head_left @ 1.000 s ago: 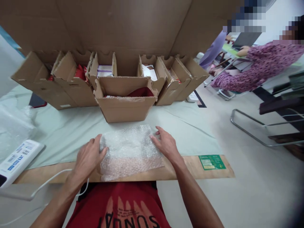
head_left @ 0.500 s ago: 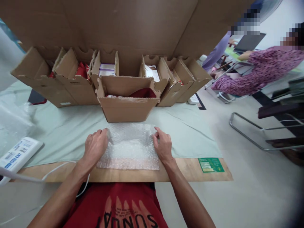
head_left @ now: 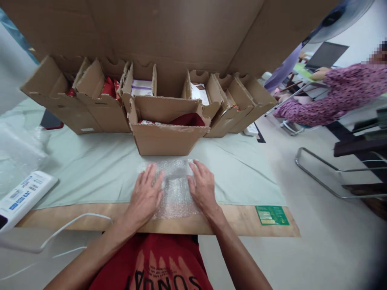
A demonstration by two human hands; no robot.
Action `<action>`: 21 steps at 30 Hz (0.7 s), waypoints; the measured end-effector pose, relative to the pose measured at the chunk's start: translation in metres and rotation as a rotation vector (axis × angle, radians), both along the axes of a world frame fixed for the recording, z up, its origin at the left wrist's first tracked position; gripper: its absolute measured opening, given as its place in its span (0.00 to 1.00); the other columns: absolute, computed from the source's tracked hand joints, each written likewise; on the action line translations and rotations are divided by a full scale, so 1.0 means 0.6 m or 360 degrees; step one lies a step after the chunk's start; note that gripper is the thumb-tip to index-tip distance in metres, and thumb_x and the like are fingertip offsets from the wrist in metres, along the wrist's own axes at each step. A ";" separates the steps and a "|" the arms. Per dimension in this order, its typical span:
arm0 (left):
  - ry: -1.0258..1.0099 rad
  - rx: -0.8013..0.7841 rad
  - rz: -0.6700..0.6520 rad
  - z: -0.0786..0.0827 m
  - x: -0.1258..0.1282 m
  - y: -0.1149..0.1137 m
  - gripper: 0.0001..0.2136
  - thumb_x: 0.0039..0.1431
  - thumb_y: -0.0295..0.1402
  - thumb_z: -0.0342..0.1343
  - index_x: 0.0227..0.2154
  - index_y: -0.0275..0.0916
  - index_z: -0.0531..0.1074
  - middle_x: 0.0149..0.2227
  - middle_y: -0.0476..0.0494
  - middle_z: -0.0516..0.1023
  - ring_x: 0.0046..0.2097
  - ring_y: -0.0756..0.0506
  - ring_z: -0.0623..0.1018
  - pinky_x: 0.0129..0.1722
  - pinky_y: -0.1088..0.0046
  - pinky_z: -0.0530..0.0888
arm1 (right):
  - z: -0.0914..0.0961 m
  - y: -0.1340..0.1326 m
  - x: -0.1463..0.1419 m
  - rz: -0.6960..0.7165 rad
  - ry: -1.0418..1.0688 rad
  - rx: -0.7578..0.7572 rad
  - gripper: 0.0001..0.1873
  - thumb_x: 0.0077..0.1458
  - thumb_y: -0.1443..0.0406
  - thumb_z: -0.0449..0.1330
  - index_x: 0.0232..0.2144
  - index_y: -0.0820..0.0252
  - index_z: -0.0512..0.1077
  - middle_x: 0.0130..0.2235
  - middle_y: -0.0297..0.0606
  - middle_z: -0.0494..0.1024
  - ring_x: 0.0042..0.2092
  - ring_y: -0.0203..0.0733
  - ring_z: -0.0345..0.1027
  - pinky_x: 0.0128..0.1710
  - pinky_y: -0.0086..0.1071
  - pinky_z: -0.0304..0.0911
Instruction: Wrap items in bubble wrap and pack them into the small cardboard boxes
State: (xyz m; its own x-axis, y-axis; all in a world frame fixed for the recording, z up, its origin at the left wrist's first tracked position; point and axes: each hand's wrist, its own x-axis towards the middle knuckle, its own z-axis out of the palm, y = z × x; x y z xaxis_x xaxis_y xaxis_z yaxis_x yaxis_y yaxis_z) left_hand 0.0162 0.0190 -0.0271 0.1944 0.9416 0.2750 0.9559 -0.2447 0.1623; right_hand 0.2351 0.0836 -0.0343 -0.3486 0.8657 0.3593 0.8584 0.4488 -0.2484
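Note:
A sheet of clear bubble wrap [head_left: 175,197] lies on the table between my two hands, reaching down over the bare wooden edge. My left hand [head_left: 146,193] rests flat on its left part, fingers stretched forward and slightly apart. On the right side of the sheet lies my right hand [head_left: 203,187], palm down, its fingers extended with the thumb set apart. Just beyond the bubble wrap stands a cardboard bin [head_left: 169,139] with dark red and patterned contents partly showing over its front wall.
Behind stand several open cardboard bins [head_left: 105,114] holding packets and boxes. On the left are a white power bank-like device [head_left: 26,197], more crumpled bubble wrap [head_left: 21,149] and a white cable [head_left: 75,217]. A green card [head_left: 272,215] lies at right. A person [head_left: 329,92] sits beyond.
My left hand has moved right, from gripping the sheet's left edge to lying flat on top of it. My right hand has flattened onto the right side. The view has shifted slightly.

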 end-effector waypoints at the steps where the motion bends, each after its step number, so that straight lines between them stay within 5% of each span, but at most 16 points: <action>1: -0.0002 -0.0063 -0.0068 -0.011 0.006 0.000 0.23 0.68 0.32 0.50 0.64 0.36 0.65 0.70 0.28 0.61 0.71 0.31 0.61 0.64 0.47 0.65 | 0.001 -0.001 -0.016 0.0112 -0.0046 -0.0070 0.25 0.67 0.66 0.52 0.65 0.58 0.64 0.66 0.51 0.68 0.66 0.56 0.60 0.58 0.49 0.61; 5: 0.0088 -0.0247 -0.0104 -0.042 -0.016 0.002 0.24 0.69 0.38 0.50 0.66 0.37 0.65 0.70 0.29 0.61 0.71 0.31 0.61 0.67 0.43 0.59 | -0.010 -0.006 -0.039 0.0367 -0.0264 -0.0336 0.27 0.68 0.61 0.53 0.66 0.63 0.63 0.69 0.51 0.65 0.70 0.55 0.56 0.63 0.49 0.58; 9: 0.0109 -0.0301 -0.0128 -0.041 -0.062 0.005 0.24 0.69 0.38 0.50 0.66 0.42 0.64 0.71 0.33 0.60 0.72 0.32 0.60 0.68 0.41 0.57 | -0.015 -0.014 0.005 0.0127 -0.0315 -0.0351 0.27 0.70 0.58 0.51 0.65 0.66 0.64 0.68 0.54 0.66 0.69 0.59 0.58 0.64 0.53 0.56; 13: 0.0051 -0.0229 -0.0115 -0.027 -0.052 0.006 0.24 0.69 0.37 0.50 0.66 0.42 0.64 0.72 0.31 0.58 0.73 0.32 0.57 0.68 0.39 0.54 | -0.001 -0.018 0.012 -0.0010 -0.0283 -0.0243 0.25 0.70 0.62 0.50 0.64 0.66 0.65 0.68 0.57 0.65 0.69 0.60 0.57 0.62 0.54 0.57; 18: 0.0042 -0.0220 -0.0292 -0.037 -0.028 0.005 0.25 0.69 0.39 0.51 0.67 0.41 0.64 0.72 0.32 0.59 0.73 0.34 0.58 0.69 0.43 0.55 | -0.004 -0.014 -0.047 0.0366 -0.0293 -0.0280 0.25 0.68 0.62 0.53 0.65 0.59 0.66 0.69 0.50 0.65 0.70 0.55 0.56 0.64 0.51 0.56; 21: 0.0063 -0.0276 -0.0317 -0.050 -0.043 0.004 0.26 0.68 0.42 0.52 0.67 0.42 0.64 0.72 0.34 0.59 0.73 0.34 0.58 0.70 0.45 0.54 | -0.017 -0.016 -0.033 0.0365 -0.0329 -0.0308 0.25 0.68 0.59 0.55 0.65 0.58 0.66 0.69 0.48 0.66 0.69 0.56 0.58 0.65 0.53 0.55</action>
